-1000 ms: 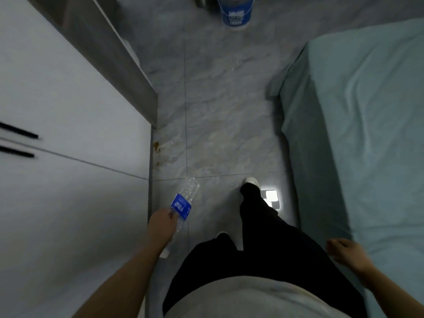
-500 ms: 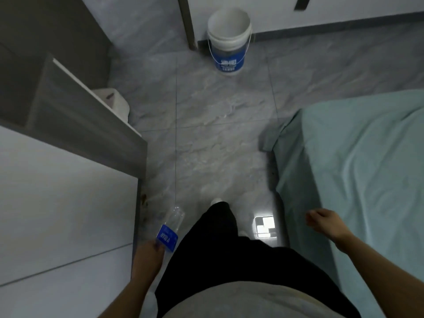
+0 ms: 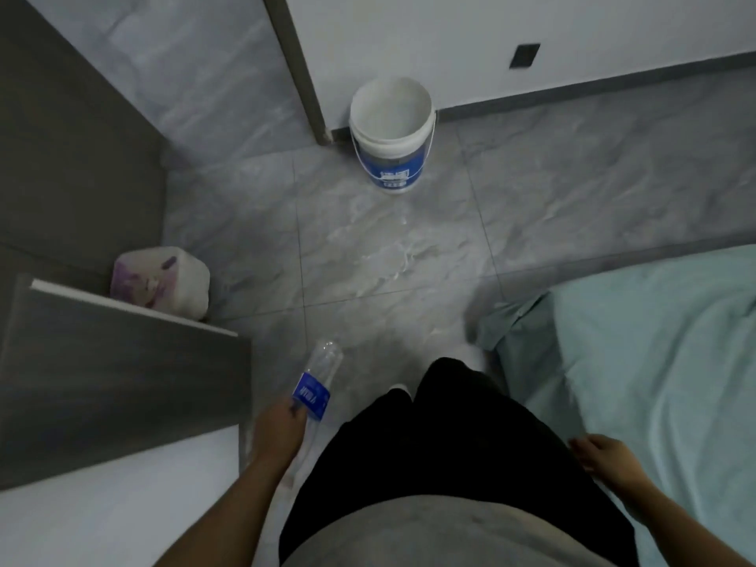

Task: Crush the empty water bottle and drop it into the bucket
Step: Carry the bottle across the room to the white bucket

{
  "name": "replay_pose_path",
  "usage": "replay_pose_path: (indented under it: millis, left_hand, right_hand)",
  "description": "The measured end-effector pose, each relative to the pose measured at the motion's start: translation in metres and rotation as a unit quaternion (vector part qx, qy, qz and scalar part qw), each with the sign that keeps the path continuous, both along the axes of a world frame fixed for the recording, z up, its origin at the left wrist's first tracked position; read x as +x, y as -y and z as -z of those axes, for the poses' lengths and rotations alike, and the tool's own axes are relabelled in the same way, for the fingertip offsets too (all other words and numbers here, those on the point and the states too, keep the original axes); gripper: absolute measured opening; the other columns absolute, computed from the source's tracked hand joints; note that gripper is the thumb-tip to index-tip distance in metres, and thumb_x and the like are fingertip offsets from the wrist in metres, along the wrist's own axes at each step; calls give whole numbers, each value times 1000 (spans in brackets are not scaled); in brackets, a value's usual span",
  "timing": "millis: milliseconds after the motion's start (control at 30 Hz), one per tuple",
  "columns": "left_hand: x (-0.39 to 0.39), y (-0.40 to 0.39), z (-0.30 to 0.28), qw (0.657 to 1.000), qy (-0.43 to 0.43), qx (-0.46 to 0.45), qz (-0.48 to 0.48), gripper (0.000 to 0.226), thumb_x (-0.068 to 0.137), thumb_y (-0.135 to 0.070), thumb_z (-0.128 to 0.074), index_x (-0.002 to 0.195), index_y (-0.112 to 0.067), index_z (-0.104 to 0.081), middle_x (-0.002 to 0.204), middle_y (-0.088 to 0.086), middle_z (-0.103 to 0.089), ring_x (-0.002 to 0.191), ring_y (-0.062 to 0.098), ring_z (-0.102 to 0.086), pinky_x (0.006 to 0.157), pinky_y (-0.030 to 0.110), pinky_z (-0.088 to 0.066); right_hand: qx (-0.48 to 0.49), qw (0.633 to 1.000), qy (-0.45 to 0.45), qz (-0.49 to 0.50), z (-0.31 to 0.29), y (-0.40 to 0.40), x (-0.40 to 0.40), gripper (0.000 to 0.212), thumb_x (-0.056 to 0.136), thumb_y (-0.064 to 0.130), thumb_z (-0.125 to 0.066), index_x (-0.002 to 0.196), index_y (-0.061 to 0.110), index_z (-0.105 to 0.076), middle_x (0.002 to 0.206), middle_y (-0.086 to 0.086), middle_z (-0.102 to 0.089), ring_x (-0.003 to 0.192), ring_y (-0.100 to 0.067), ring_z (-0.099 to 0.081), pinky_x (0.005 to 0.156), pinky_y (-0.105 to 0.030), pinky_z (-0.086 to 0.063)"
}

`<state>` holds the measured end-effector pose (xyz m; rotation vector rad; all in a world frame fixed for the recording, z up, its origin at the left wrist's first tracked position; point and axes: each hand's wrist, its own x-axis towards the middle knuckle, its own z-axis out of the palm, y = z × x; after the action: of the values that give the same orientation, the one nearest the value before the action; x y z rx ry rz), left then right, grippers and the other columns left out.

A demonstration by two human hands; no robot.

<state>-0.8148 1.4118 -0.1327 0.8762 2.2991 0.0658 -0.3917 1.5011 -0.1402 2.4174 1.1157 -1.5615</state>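
Note:
A clear plastic water bottle [image 3: 321, 372] with a blue label points forward and slightly up, held by its lower part in my left hand [image 3: 278, 423]. The bottle looks uncrushed. A white bucket [image 3: 390, 112] with a blue label and thin wire handle stands open on the grey tiled floor, well ahead of the bottle, against a white wall. Its inside looks bare. My right hand [image 3: 605, 458] hangs at my side near the bed, fingers loosely apart, holding nothing.
A bed with a pale green sheet [image 3: 654, 362] fills the right side. A grey and white cabinet [image 3: 122, 382] stands on the left, with a white jug [image 3: 163, 282] on the floor behind it. A door frame [image 3: 302, 75] rises left of the bucket.
I have walked forward: the bucket has come closer and lower in view. The bottle stays in my left hand. My right hand has dropped back toward my side.

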Motion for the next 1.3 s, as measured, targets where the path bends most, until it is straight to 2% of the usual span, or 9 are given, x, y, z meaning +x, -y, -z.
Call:
replay_pose_path:
  millis: [133, 300, 433, 633, 833, 967, 1100, 1233, 1300]
  left_hand:
    - [-23, -103, 0, 1000, 0, 11, 9, 24, 88, -15, -51, 75, 0, -62, 83, 25, -68, 73, 33, -61, 62, 34, -39]
    - [-35, -201, 9, 1000, 11, 18, -14, 22, 87, -15, -50, 76, 0, -60, 83, 23, -67, 76, 33, -62, 63, 34, -42]
    - [-41, -255, 9, 1000, -1, 7, -31, 18, 87, -14, -51, 83, 1, -60, 85, 22, -68, 78, 33, -62, 64, 31, -40]
    - [-61, -320, 9, 998, 6, -25, -57, 17, 87, -13, -52, 84, 1, -60, 88, 24, -68, 80, 32, -61, 63, 29, -36]
    - [-98, -417, 18, 997, 16, -46, -52, 16, 89, -15, -49, 77, -6, -56, 88, 20, -67, 71, 24, -54, 62, 29, -36]
    - [-122, -495, 18, 998, 23, -33, -39, 15, 89, -15, -50, 79, -6, -57, 88, 20, -67, 71, 21, -52, 64, 28, -36]
    - [-141, -576, 18, 999, 32, -16, -32, 16, 88, -14, -51, 84, -2, -60, 88, 18, -67, 71, 22, -54, 64, 27, -38]
    - [-149, -646, 26, 1000, 21, -10, -11, 14, 88, -14, -52, 82, -4, -60, 87, 19, -69, 68, 17, -50, 58, 26, -33]
    - [-150, -680, 35, 1000, 22, -4, -16, 16, 87, -13, -53, 85, 0, -62, 87, 19, -69, 69, 16, -51, 60, 26, -33]
  right_hand:
    - [-7, 1000, 16, -4, 6, -62, -14, 35, 88, 5, -52, 54, 2, -58, 52, -8, -56, 50, -22, -48, 50, -30, -34]
    - [2, 1000, -16, 14, 14, -190, -39, 23, 89, 7, -51, 80, -9, -65, 85, -27, -67, 75, -33, -60, 75, -40, -45]
    - [37, 998, -47, -13, 8, -300, -66, 27, 92, 11, -47, 92, -11, -64, 96, -30, -67, 92, -40, -63, 77, -40, -44]
    - [66, 995, -68, -41, -1, -425, -111, 29, 93, 10, -45, 103, -10, -63, 103, -28, -67, 98, -37, -64, 92, -46, -46]
    - [43, 995, -33, -86, 12, -503, -134, 29, 92, 8, -47, 90, -13, -66, 99, -32, -68, 96, -42, -62, 89, -49, -45]
    - [-11, 995, 1, -95, 22, -539, -136, 31, 92, 8, -47, 71, -11, -61, 90, -37, -65, 88, -47, -60, 70, -42, -41]
    - [-67, 994, -10, -80, 26, -588, -143, 30, 94, 8, -43, 75, -8, -60, 93, -33, -63, 93, -45, -58, 70, -42, -39]
    - [-57, 997, 9, -51, 37, -632, -158, 24, 92, 7, -45, 82, -6, -62, 97, -33, -66, 97, -44, -62, 58, -21, -43]
    - [-47, 998, 7, -48, 43, -660, -169, 25, 92, 7, -46, 90, -10, -64, 97, -30, -68, 96, -43, -63, 64, -17, -46]
